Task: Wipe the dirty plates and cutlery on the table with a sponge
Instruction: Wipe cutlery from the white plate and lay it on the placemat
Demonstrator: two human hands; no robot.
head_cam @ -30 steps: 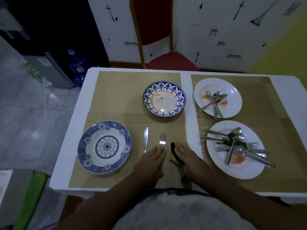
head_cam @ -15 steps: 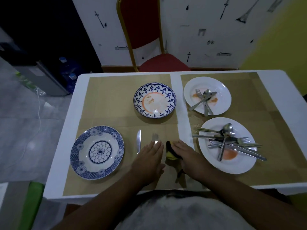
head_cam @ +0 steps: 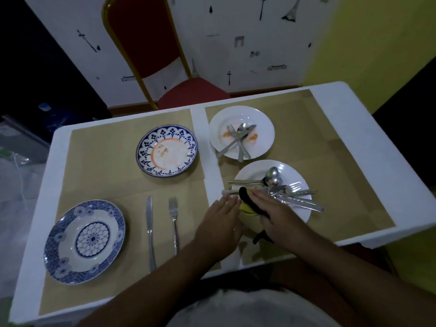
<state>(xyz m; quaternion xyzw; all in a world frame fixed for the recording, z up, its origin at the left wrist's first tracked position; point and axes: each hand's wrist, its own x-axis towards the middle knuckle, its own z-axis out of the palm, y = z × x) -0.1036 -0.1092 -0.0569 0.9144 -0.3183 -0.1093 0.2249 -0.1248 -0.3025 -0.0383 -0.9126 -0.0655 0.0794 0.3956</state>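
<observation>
My right hand (head_cam: 273, 213) grips a yellow sponge with a black side (head_cam: 246, 204) at the left rim of the near white plate (head_cam: 299, 213), which carries several forks, knives and spoons (head_cam: 283, 188). My left hand (head_cam: 219, 223) lies flat and open on the mat just left of the sponge. A knife (head_cam: 149, 223) and a fork (head_cam: 173, 215) lie side by side on the mat. A clean blue patterned plate (head_cam: 85, 239) sits at the near left. A blue-rimmed plate with orange smears (head_cam: 167, 150) is in the middle. A far white plate (head_cam: 241, 132) holds stained cutlery.
Tan mats (head_cam: 101, 161) cover a white table (head_cam: 368, 147). A red chair (head_cam: 165, 67) stands behind the far edge. The table's near edge runs just under my forearms. Floor and dark furniture lie to the left.
Both hands have moved right, off the fork and towards the near white plate, the right one carrying the sponge. The fork now lies uncovered beside the knife. The camera view shifted too.
</observation>
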